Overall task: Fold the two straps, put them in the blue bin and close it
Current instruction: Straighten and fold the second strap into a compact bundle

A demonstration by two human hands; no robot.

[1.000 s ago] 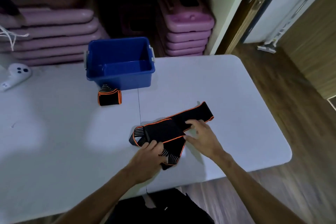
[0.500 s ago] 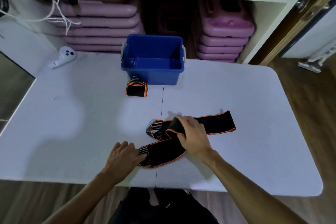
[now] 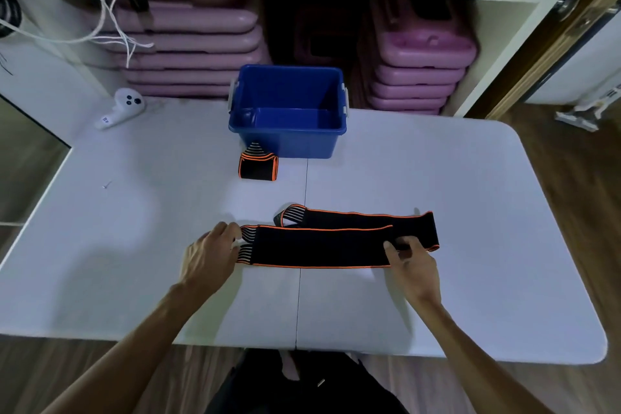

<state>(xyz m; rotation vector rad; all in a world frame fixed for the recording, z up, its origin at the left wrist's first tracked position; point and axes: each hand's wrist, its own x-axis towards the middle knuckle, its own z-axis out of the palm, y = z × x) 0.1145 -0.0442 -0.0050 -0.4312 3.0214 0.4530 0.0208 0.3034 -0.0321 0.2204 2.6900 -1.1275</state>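
Observation:
A long black strap with orange edges (image 3: 322,245) lies doubled over flat on the white table (image 3: 453,205), its near layer laid over the far one. My left hand (image 3: 210,257) pinches the striped left end. My right hand (image 3: 411,262) grips the fold near the right end. A second strap (image 3: 258,166), folded into a small bundle, rests against the front of the open blue bin (image 3: 289,141), which stands at the table's far edge and looks empty. No lid is visible.
A white controller (image 3: 121,107) lies at the far left of the table. Behind the bin are shelves with stacked purple cases (image 3: 188,54) and hanging white cords (image 3: 111,10). The table's left edge is cut back; wooden floor lies to the right.
The crumpled strap has been pulled out straight into two flat layers. My left hand moved to its left end and my right hand slid right along it. The camera view shifted.

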